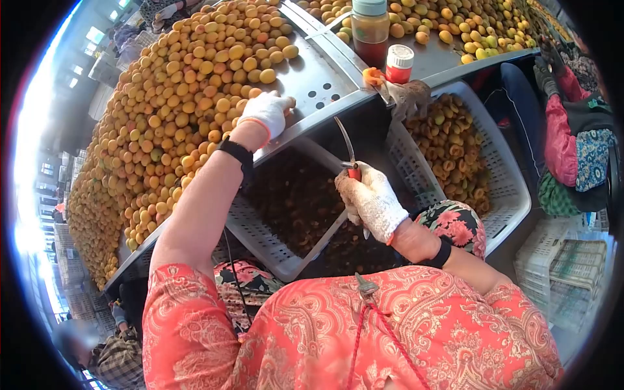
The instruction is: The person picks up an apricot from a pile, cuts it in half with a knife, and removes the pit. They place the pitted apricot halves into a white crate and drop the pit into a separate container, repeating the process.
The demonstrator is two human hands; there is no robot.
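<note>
My left hand (265, 116), in a white glove, is at the near edge of the metal table, touching the heap of apricots (201, 71). Its fingers point away and are mostly hidden behind the back of the hand, so their grip does not show. In a white glove with brown-stained fingers, my right hand (372, 198) is closed around the red handle of a curved knife (346, 140). The blade points up and away. Below my hands stands a grey plastic crate (279, 260) holding dark, wet-looking pieces.
To the right, a white crate (513, 188) contains halved fruit. A drink bottle (370, 32), a red jar with white lid (399, 64) and a crumpled glove (409, 99) rest by the metal divider. Co-workers sit at right (569, 130) and lower left (117, 354). Crates (565, 273) are stacked at right.
</note>
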